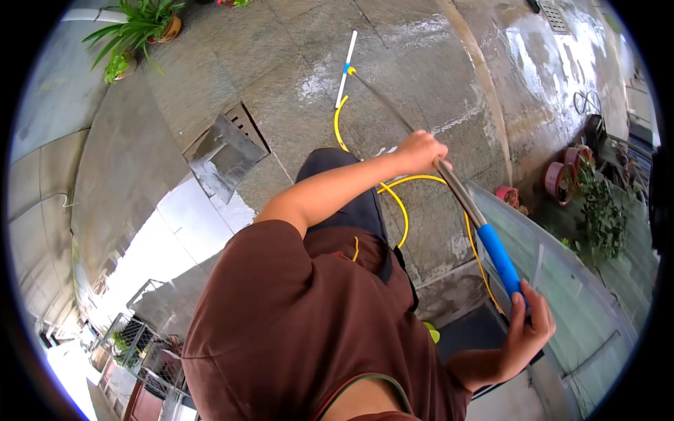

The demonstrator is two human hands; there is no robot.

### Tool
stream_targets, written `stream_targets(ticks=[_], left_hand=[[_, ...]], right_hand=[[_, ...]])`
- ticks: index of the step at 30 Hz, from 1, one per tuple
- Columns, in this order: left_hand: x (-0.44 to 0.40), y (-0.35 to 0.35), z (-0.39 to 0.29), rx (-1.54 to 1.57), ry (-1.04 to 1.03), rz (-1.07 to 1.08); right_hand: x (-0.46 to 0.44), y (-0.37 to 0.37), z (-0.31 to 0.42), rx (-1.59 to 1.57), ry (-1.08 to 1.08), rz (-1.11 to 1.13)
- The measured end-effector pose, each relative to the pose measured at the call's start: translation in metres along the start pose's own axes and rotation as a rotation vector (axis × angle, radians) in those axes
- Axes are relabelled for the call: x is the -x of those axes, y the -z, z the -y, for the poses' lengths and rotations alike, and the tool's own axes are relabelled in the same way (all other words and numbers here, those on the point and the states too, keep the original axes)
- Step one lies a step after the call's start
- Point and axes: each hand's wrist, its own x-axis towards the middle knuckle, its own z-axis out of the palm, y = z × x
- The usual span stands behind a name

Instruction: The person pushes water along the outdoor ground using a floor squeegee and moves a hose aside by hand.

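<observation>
A long-handled floor squeegee point(464, 188) slants across the view. Its thin white head point(352, 46) rests on the wet paving ahead of me, joined to the metal pole by a blue and yellow fitting. My left hand point(420, 151) is closed around the pole, partway along it. Lower down, my right hand point(531, 319) has its thumb and fingers closed on the end of the blue grip point(499, 259). A yellow hose point(405, 217) lies in curves on the ground below the pole, with one end near the squeegee head.
A tilted drain cover point(228, 151) lies beside a slotted opening point(246, 125) on the left. Potted plants point(166, 29) stand at the upper left. On my right are a glass panel point(519, 228) and several reddish pots point(560, 181). A wire cage point(144, 344) sits at the lower left.
</observation>
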Motion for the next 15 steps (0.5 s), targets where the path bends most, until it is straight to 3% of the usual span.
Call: stream_targets(ticks=[6,7,11,15], left_hand=[[0.059,-0.01,-0.021,-0.031,-0.037,0.156],[0.065,-0.006,-0.029,-0.05,0.068,0.218],[0.078,-0.005,-0.057,-0.019,-0.004,-0.074],[0.084,-0.02,-0.081,0.03,-0.099,-0.144]], right_hand=[[0.048,-0.005,-0.013,-0.075,-0.04,0.009],[0.054,-0.004,-0.015,-0.078,-0.034,-0.002],[0.094,0.002,-0.011,-0.024,0.039,-0.077],[0.141,0.008,0.0,0.074,0.106,-0.082]])
